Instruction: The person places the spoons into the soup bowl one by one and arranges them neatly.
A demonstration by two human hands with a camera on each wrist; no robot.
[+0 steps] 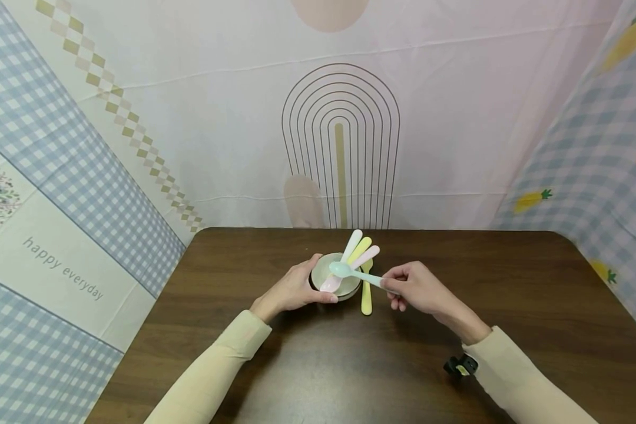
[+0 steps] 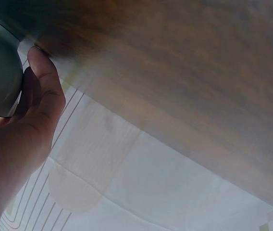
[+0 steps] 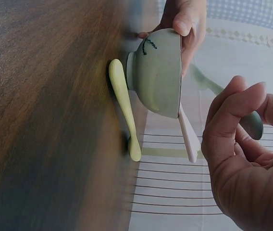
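My left hand [image 1: 292, 287] grips the side of a small pale bowl [image 1: 322, 268], thumb at the near side and fingers at the far side. Pinched between the thumb and fingers of my right hand [image 1: 424, 290] is a mint-green spoon [image 1: 370, 277], its head above the bowl. A white spoon [image 1: 352, 242], a yellow spoon [image 1: 361, 248] and a pink spoon [image 1: 369, 255] lean in the bowl, handles outward over the far right rim. Beside the bowl, a second yellow spoon [image 3: 123, 98] lies on the table. In the left wrist view only part of the bowl [image 2: 2, 72] shows.
The brown wooden table [image 1: 233, 259] ends at a patterned cloth backdrop [image 1: 233, 147] just behind the bowl. Checked cloth [image 1: 577, 153] hangs at the right and left sides. A small black device [image 1: 461, 366] sits by the right sleeve.
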